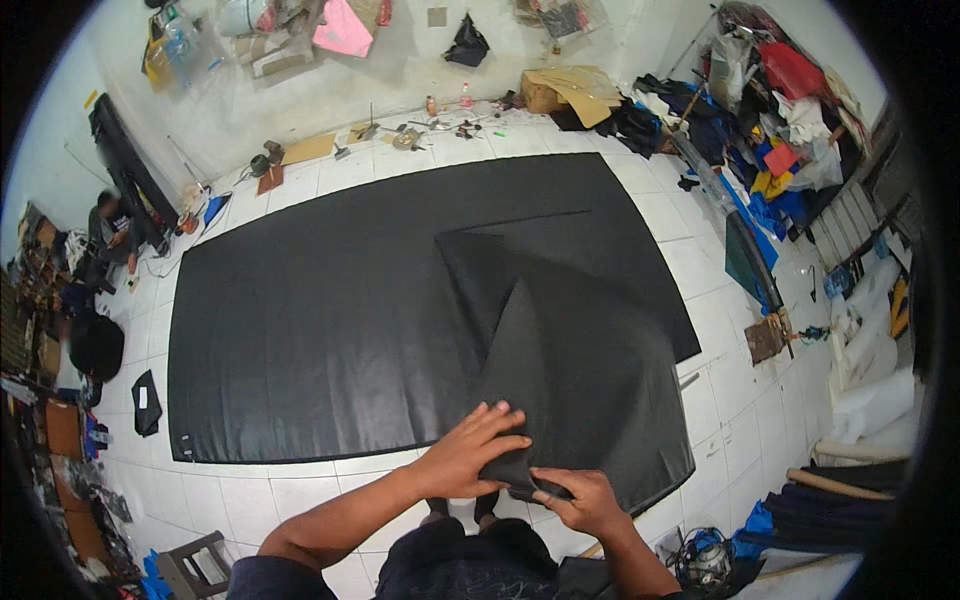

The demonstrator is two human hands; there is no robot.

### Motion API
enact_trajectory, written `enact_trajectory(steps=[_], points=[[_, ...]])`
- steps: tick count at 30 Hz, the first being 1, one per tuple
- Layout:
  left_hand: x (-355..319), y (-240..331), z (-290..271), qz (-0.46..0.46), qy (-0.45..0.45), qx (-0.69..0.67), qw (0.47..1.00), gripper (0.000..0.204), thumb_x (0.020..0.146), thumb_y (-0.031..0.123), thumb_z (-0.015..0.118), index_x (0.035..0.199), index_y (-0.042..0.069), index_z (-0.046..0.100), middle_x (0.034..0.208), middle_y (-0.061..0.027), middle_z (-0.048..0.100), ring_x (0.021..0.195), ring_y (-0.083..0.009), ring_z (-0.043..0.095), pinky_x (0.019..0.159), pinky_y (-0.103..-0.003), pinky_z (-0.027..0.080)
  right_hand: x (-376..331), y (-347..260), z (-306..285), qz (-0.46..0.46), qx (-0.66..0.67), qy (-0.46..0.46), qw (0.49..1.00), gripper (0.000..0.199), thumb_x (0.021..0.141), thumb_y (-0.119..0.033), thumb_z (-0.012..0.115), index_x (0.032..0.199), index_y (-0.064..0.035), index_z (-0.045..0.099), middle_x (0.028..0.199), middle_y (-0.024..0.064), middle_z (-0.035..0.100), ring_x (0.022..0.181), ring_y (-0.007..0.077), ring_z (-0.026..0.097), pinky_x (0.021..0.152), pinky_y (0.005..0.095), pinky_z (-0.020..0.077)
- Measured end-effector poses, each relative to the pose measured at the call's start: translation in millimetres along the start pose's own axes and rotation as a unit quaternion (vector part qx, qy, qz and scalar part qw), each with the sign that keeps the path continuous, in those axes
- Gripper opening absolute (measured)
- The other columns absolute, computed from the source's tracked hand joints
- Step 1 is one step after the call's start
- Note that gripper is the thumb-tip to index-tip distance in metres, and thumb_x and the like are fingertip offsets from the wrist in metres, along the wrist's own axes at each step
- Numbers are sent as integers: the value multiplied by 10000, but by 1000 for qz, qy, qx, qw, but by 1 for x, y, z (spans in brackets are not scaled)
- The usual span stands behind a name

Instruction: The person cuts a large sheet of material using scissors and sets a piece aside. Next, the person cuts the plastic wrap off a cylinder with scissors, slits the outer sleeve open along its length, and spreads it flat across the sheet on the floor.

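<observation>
Sheet (300, 320) lies far and mostly left, long left-to-right; my right hand (590, 503) pinches its near edge, my left hand (470, 455) splayed.

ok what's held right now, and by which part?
Black sheet, pinched by its near edge in the right hand's fingers. Left hand touches it just beside; can't tell if it grips.

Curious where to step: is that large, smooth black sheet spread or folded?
Mostly spread: the black sheet lies flat at left. Black material at right rises in folds; I can't tell whether it's separate.
</observation>
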State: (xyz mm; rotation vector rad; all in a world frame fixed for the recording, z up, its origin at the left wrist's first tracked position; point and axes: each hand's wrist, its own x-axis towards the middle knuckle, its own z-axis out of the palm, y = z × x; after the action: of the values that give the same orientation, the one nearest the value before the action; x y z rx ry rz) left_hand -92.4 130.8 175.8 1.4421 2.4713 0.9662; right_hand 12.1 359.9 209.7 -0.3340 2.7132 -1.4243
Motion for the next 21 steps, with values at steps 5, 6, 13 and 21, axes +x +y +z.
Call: enact_trajectory(steps=[5, 6, 13, 21], points=[[-2, 19, -14, -43, 26, -85, 995, 389, 622, 27, 715, 1003, 99, 680, 1069, -64, 695, 1010, -279, 645, 855, -406, 499, -40, -27, -28, 57, 55, -30, 996, 676, 712, -379, 838, 1253, -50, 601, 1010, 158, 707, 849, 257, 701, 757, 355, 540], [-6, 21, -28, -51, 60, -63, 995, 395, 559, -8, 698, 942, 90, 698, 952, -59, 709, 894, -278, 666, 799, -401, 514, -49, -29, -31, 87, 75, -59, 992, 767, 670, -375, 872, 1295, -54, 567, 999, 161, 703, 864, 264, 695, 758, 359, 535], [-37, 35, -102, -84, 18, 59, 995, 356, 565, -19, 663, 905, 84, 688, 842, -63, 690, 809, -273, 666, 712, -383, 510, -176, 88, 20, 176, -111, 12, 978, 612, 652, -111, 784, 1232, -109, 590, 1129, 110, 666, 1071, 314, 618, 870, 412, 485], [-78, 51, -112, -171, -168, 40, 970, 363, 608, 29, 737, 957, 115, 689, 893, -68, 695, 822, -291, 672, 726, -383, 537, -179, 107, -2, 249, -122, 122, 953, 577, 557, 141, 620, 1079, -101, 662, 1084, 136, 674, 1029, 364, 620, 923, 423, 474]])
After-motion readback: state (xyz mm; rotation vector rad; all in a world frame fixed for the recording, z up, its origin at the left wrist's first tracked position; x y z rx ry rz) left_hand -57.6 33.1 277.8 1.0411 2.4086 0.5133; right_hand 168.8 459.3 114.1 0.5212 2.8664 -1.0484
